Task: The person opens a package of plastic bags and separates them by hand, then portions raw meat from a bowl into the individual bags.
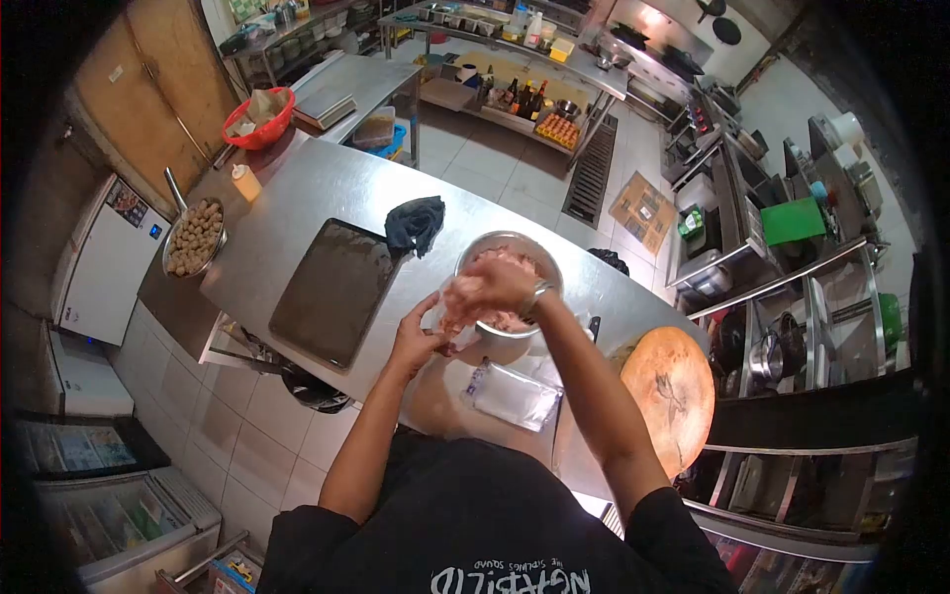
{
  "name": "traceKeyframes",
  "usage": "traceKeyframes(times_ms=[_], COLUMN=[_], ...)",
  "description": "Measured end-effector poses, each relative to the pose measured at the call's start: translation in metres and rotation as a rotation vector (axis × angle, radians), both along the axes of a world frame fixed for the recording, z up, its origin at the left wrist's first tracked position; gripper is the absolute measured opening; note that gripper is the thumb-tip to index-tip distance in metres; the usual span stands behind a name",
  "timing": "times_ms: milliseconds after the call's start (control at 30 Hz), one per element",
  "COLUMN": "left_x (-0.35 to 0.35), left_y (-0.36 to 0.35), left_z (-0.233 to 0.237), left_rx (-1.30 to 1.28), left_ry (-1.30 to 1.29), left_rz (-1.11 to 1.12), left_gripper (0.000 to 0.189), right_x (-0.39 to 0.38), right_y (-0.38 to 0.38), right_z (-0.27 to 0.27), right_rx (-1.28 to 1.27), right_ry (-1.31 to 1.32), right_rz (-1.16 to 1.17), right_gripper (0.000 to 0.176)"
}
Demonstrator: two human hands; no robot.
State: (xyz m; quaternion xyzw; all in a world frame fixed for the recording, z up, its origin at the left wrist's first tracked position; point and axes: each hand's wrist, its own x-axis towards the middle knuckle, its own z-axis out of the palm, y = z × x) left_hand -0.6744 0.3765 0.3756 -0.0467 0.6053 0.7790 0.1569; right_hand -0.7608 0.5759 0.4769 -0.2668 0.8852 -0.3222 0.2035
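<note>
My left hand [414,342] grips a clear plastic bag [457,315] with pale pink raw meat in it, just left of a steel bowl [557,265]. My right hand [507,285], a watch on its wrist, reaches across the bowl to the bag's mouth. Its fingers curl around raw meat, slightly blurred. More raw meat [515,322] lies in the bowl, partly hidden under the right hand. A pack of clear plastic bags [515,395] lies flat on the steel table [371,178], close to my body.
A dark tray [334,292] and a bunched black cloth [414,226] lie to the left. At right is a round wooden chopping board [668,396]. Farther left are a pan of meatballs [196,238], a squeeze bottle [245,183] and a red basket [259,119].
</note>
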Motion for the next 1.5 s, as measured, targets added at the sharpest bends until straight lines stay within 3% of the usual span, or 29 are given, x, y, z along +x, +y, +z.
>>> traceKeyframes(times_ms=[67,100,200,233,467,667,800,867,900,967,1000,1067,1100,1167,1200,1267,1300,1333,1367,1400,1467,1500], left_x=[-0.003,-0.003,-0.001,0.001,0.002,0.004,0.004,0.01,0.011,0.01,0.005,-0.005,-0.011,-0.021,-0.021,-0.009,-0.013,-0.023,-0.032,-0.041,-0.053,-0.044], left_y=[-0.003,-0.004,-0.009,-0.01,-0.008,-0.008,-0.011,-0.016,-0.017,-0.019,-0.02,-0.02,-0.018,-0.011,-0.003,0.018,0.019,0.018,0.016,0.006,-0.018,-0.01], left_z=[-0.005,-0.006,-0.009,-0.01,-0.031,-0.016,-0.025,-0.017,-0.02,-0.032,-0.043,-0.073,-0.084,-0.095,-0.084,-0.059,-0.064,-0.083,-0.101,-0.123,-0.158,-0.122], left_rx=[0.029,0.028,-0.002,0.016,0.035,0.102,0.127,0.109,0.104,-0.216,-0.225,-0.692,-0.698,-0.601,-0.61,-0.362,-0.371,-0.323,-0.275,-0.284,0.189,0.208], left_ry=[0.031,0.03,0.044,0.033,0.088,0.0,-0.022,-0.06,-0.062,0.06,0.064,0.348,0.36,0.409,0.427,0.388,0.399,0.422,0.44,0.442,0.157,0.2], left_rz=[-0.011,-0.008,0.002,0.007,0.039,0.009,0.022,-0.086,-0.09,-0.164,-0.18,-0.21,-0.231,-0.081,-0.114,0.035,0.003,0.026,0.054,0.036,0.194,0.254], left_gripper=[0.082,0.082,0.083,0.085,0.094,0.102,0.105,0.108,0.108,0.108,0.108,0.102,0.102,0.09,0.09,0.073,0.073,0.059,0.046,0.046,0.025,0.023], right_x=[0.006,0.012,0.011,0.013,0.009,0.017,0.021,0.02,0.027,0.024,0.019,0.01,0.007,0.001,-0.004,-0.021,-0.046,-0.013,-0.014,-0.014,0.0,0.004], right_y=[-0.018,-0.025,-0.033,-0.035,-0.024,-0.022,-0.02,-0.01,-0.005,0.008,0.014,0.028,0.035,0.049,0.055,0.067,0.078,0.067,0.067,0.069,0.073,0.075], right_z=[-0.024,-0.031,-0.039,-0.04,-0.028,-0.003,-0.04,-0.052,-0.024,-0.014,-0.01,-0.003,0.001,0.003,-0.006,-0.063,-0.151,-0.09,-0.101,-0.116,-0.088,-0.078], right_rx=[0.042,0.071,0.23,0.203,0.056,-0.042,0.022,-0.211,-0.358,-0.476,-0.591,-0.648,-0.6,-0.506,-0.528,0.081,0.358,0.39,0.337,0.285,0.216,0.156], right_ry=[0.03,0.096,0.103,0.15,0.113,-0.001,0.13,-0.2,-0.276,-0.313,-0.344,-0.373,-0.319,-0.224,-0.212,0.15,0.23,0.092,0.103,0.111,0.13,0.161], right_rz=[0.018,-0.009,-0.036,-0.075,-0.095,-0.194,-0.129,-0.344,-0.365,-0.374,-0.376,-0.405,-0.452,-0.535,-0.564,-0.508,-0.37,-0.31,-0.434,-0.551,-0.594,-0.625], right_gripper=[0.053,0.042,0.03,0.024,0.028,0.026,0.025,0.024,0.018,0.016,0.014,0.014,0.014,0.021,0.021,0.03,0.035,0.034,0.034,0.034,0.033,0.032])
